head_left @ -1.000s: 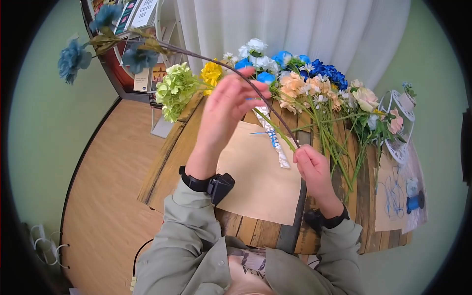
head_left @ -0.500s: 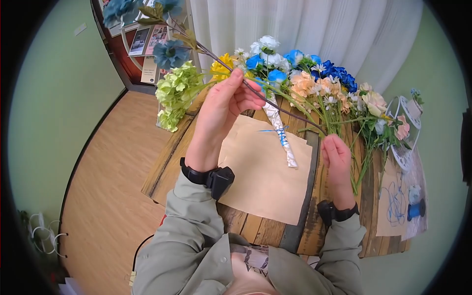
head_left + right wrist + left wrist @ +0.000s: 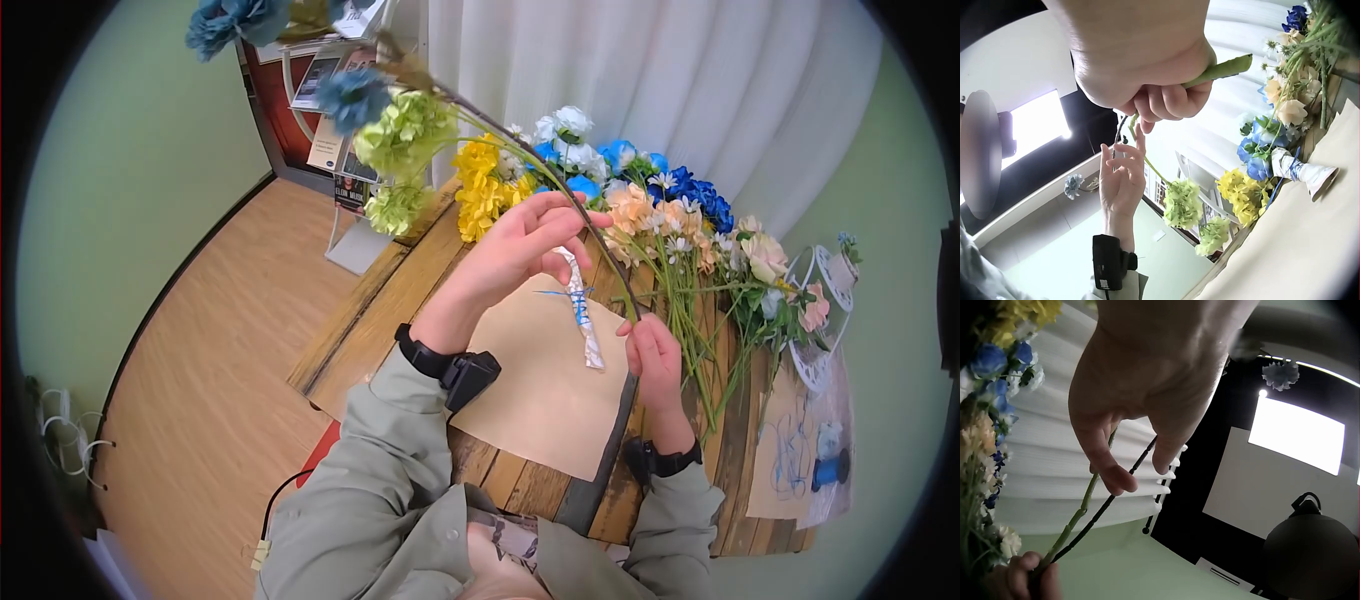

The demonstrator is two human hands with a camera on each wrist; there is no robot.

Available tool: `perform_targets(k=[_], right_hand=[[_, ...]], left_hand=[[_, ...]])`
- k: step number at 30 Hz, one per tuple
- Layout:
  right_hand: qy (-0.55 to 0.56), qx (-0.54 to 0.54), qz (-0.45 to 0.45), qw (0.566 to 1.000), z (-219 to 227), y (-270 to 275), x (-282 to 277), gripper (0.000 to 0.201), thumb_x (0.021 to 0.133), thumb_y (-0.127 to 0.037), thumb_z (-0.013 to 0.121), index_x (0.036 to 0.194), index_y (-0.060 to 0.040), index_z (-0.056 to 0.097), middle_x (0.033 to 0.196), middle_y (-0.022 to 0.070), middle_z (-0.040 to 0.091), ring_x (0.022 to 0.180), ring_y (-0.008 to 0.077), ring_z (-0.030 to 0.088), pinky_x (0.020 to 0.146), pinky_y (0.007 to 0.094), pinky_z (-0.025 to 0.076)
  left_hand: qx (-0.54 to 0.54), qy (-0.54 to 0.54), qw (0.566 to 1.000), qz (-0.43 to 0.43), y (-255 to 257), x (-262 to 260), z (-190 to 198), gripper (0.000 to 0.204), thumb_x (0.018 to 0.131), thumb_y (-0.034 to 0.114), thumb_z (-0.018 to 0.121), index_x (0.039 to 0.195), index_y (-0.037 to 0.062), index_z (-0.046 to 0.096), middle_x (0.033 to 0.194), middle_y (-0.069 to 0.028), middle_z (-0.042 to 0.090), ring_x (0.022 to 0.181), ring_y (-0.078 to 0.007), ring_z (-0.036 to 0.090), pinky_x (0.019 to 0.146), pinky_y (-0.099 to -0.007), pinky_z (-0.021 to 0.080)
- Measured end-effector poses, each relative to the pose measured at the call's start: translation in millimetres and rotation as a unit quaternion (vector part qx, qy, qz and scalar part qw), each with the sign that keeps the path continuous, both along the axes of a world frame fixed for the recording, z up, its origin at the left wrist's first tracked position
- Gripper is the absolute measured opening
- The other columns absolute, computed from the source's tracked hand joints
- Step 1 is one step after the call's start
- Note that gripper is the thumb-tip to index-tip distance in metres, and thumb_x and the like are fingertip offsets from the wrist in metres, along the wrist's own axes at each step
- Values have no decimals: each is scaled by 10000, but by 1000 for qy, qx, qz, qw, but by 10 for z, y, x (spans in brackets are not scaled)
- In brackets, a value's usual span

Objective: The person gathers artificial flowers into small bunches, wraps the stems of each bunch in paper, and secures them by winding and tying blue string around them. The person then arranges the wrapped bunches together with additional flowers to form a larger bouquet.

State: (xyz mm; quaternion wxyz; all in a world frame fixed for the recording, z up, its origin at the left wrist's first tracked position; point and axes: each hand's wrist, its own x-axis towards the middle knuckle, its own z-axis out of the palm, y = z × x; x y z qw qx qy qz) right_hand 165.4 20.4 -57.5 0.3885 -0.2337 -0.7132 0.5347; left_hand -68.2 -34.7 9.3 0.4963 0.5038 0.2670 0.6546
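The right hand grips the lower ends of a dark stem and a green stem; a cut green end sticks out of its fist in the right wrist view. The dark stem rises to the upper left, bearing dusty blue flowers. Pale green blooms hang below these on the green stem. Beside the stems, the left hand has its fingers loosely extended. The left wrist view shows its thumb and fingers apart around the stems, not clenched.
Yellow, white, blue and peach flowers lie along the table's far side. A foil-wrapped piece with blue tie rests on brown paper. At right are a white stand and blue spool.
The left hand's pinch on the dark stem has loosened and its fingers have spread. The pale green blooms have risen relative to the yellow flowers. The head view has shifted.
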Motion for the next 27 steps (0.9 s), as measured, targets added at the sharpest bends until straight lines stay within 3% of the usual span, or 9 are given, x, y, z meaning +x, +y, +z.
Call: perform_targets(k=[2,6,10,19,27], right_hand=[[-6,1,19,1000,-17,-30,-29,274,985,-240,416,910,-20,561,582,-79,341,491,2,263,451,176,182],[-38,-93,97,990,-14,-42,-55,286,985,-267,414,890,-33,548,593,-75,351,485,9,263,441,183,191],[-52,-174,134,974,-125,-28,-60,301,980,-305,417,813,-68,499,612,-68,351,493,19,271,438,189,200],[-27,-143,136,980,-309,1,-90,345,985,-334,410,750,-84,447,617,-55,341,501,32,284,440,200,206],[14,-135,119,984,-323,-61,-110,361,996,-317,394,712,-96,404,606,-67,321,492,29,275,433,196,204]], left_hand=[[9,2,999,46,61,-3,-70,281,959,208,486,1144,1,445,1093,-178,610,691,-130,598,564,-239,488],[37,28,995,86,94,10,-115,203,969,183,461,1100,30,437,981,-167,631,614,-115,566,543,-234,464],[25,31,998,46,69,5,-121,153,981,179,430,1074,58,430,913,-134,624,576,-111,550,516,-223,442],[52,84,993,68,51,114,-104,150,992,198,416,1055,62,419,841,-122,615,516,-101,524,469,-218,422],[44,103,992,50,22,165,-85,260,943,104,504,1128,44,332,827,-136,642,523,-94,546,451,-218,440]])
